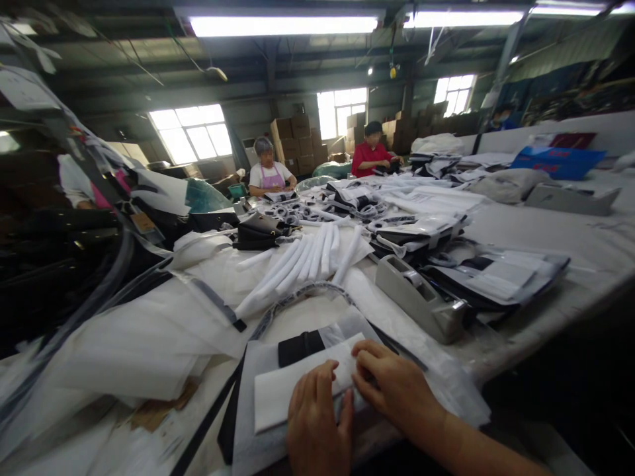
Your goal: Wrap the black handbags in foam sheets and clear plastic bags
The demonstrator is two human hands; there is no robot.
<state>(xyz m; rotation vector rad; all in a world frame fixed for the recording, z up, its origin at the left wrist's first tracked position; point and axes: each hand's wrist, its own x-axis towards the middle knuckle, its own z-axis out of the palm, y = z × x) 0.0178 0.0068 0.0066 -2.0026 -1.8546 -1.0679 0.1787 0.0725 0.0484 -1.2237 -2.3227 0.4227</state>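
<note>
A black handbag point(229, 423) lies in front of me under a thin white sheet point(247, 456), its wrapped handle point(317, 288) arching away from me. Across it rests a folded white padding sheet point(272, 400). My left hand point(317, 420) presses over the padding's near side, fingers curled on its top and thumb apart. My right hand point(389, 383) has bent fingers gathered at the padding's right end; the fingertips are partly hidden. Beyond the padding, a black strap piece point(300, 346) shows on the bag.
White tubes point(302, 261) lie fanned out past the bag. A grey tape dispenser point(421, 301) stands to the right, near wrapped bags point(501, 274). Loose white sheets point(139, 337) spread on the left. Two co-workers sit across the table, one in a red top point(366, 158).
</note>
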